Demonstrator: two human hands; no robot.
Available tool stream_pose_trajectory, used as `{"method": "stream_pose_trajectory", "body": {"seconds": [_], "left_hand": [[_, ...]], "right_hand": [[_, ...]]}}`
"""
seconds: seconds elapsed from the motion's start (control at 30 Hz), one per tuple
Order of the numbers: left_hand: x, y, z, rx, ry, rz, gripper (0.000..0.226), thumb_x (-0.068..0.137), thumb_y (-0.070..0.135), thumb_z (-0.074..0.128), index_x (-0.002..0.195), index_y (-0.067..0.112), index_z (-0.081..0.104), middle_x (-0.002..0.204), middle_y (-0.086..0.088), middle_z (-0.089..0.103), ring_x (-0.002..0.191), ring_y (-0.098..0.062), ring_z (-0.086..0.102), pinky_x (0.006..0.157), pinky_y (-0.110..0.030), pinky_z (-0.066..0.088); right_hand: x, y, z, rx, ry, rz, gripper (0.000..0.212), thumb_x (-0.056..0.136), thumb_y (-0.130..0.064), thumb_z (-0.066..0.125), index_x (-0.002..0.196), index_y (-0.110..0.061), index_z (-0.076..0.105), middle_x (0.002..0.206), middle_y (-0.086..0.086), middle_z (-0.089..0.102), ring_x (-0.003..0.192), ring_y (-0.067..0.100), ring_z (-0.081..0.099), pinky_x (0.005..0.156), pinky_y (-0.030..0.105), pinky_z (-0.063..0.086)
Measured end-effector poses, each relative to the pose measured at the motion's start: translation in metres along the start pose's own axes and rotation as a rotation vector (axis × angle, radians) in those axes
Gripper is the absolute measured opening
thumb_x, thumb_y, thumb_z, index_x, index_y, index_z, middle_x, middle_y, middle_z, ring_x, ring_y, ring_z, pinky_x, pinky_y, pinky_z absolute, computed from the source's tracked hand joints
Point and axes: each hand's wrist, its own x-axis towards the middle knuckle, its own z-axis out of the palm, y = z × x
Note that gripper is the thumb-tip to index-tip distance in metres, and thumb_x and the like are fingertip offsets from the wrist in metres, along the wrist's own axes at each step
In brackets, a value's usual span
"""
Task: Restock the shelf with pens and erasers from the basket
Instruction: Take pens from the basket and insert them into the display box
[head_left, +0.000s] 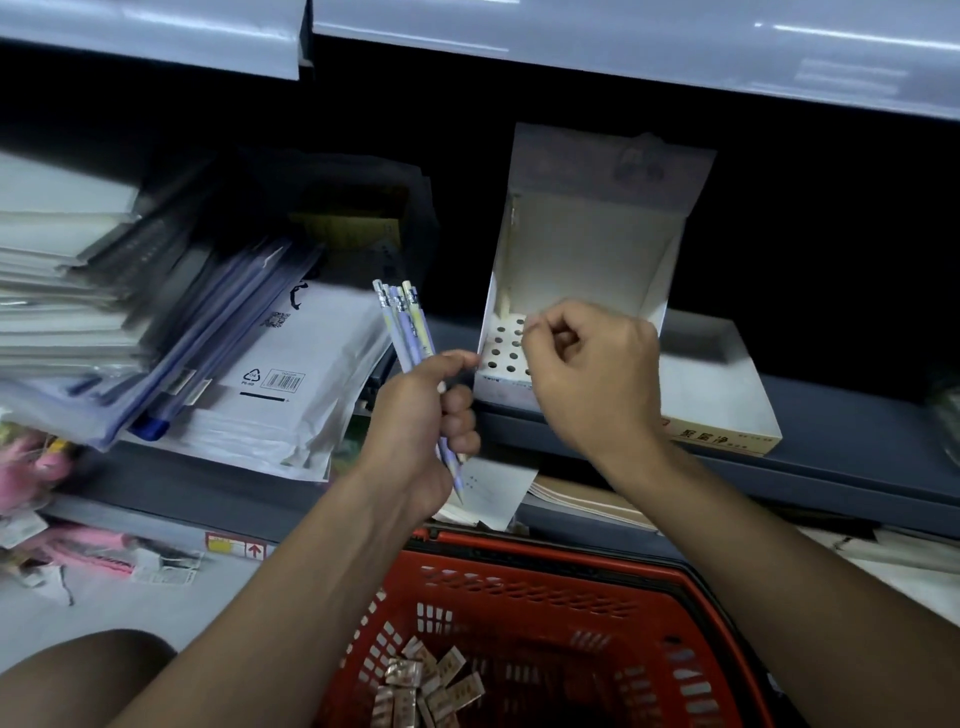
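Pens (404, 325) gripped in left hand (421, 421), right hand (587, 374) at display box (582, 260)

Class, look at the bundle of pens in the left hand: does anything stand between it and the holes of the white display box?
Yes. The right hand hovers over the front of the white cardboard display box, covering part of its punched holes. The left hand holds the bundle of pale purple pens just left of the box. Nothing else visible intervenes.
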Motion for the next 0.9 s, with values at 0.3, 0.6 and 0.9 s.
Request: {"method": "stream_pose_trajectory", "body": {"seconds": [0.3,0.6,0.9], "left_hand": [[-0.048,-0.026,0.009,0.116,-0.343,0.0,0.03,0.108,0.03,0.052,0.129,0.023,0.071,0.065,-0.006,0.053,0.054,-0.017,0.054,0.051,-0.028,0.049],[-0.059,-0.05,0.008,0.197,-0.571,-0.157,0.036,0.106,0.032,0.049,0.137,0.032,0.068,0.067,-0.015,0.063,0.05,-0.021,0.063,0.049,-0.03,0.055],[-0.054,-0.059,0.009,0.216,-0.579,-0.213,0.041,0.106,0.04,0.045,0.139,0.032,0.066,0.081,-0.026,0.068,0.069,-0.033,0.071,0.066,-0.041,0.064]], "right_hand": [[-0.077,0.002,-0.046,0.2,-0.186,0.043,0.021,0.097,-0.007,0.067,0.078,-0.016,0.07,0.059,-0.019,0.058,0.051,0.007,0.058,0.052,0.015,0.039],[-0.087,0.012,-0.077,0.695,-0.58,0.388,0.024,0.102,0.003,0.056,0.08,0.003,0.067,0.057,0.004,0.066,0.052,0.018,0.069,0.064,0.026,0.055],[-0.086,0.024,-0.08,0.602,-0.622,0.535,0.013,0.097,-0.014,0.071,0.088,-0.006,0.074,0.069,0.017,0.071,0.061,0.02,0.064,0.062,0.028,0.054]]}}
